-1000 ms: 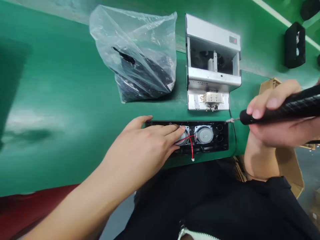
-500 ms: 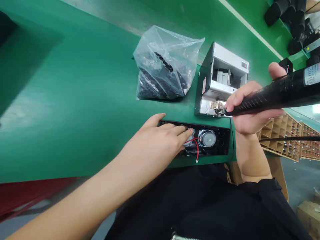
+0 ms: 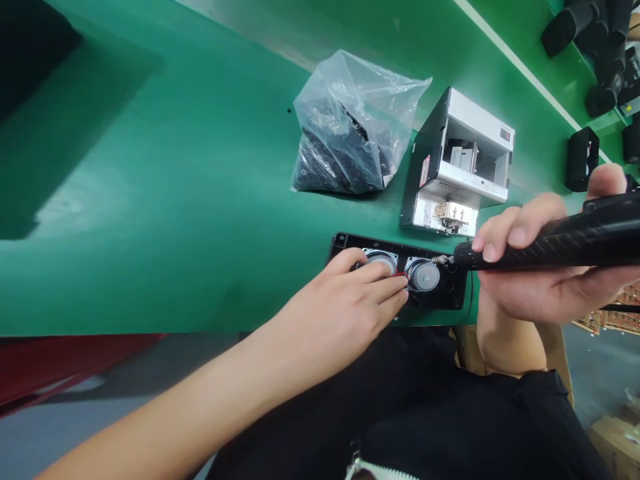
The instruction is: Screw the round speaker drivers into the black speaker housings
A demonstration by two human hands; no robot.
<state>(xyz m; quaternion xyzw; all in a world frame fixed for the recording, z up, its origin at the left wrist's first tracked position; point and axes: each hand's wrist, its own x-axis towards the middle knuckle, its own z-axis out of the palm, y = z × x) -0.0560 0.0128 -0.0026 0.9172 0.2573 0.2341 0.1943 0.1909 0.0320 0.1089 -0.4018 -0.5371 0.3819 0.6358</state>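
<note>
A long black speaker housing (image 3: 454,295) lies on the green table with two round speakers in it, the left speaker (image 3: 381,259) and the right speaker (image 3: 425,275). My left hand (image 3: 343,303) lies over the left part of the housing, thumb and fingers around the left speaker and partly hiding it. Its fingertips touch a red wire (image 3: 400,273) between the two. My right hand (image 3: 543,293) grips a black electric screwdriver (image 3: 575,235), held nearly level. The bit points left at the right speaker's upper right corner, with what looks like a screw at its tip.
Behind the housing stands a silver and black screw feeder (image 3: 485,123). Left of it sits a clear plastic bag (image 3: 350,140) of small black parts. A black box (image 3: 583,160) and further dark housings are at the far right. Partitioned cartons (image 3: 620,310) show at the right.
The screwdriver has come away from the screw feeder's front, down to the right speaker's corner. My left hand has shifted right across the speakers, over the red wire. The camera view has also moved.
</note>
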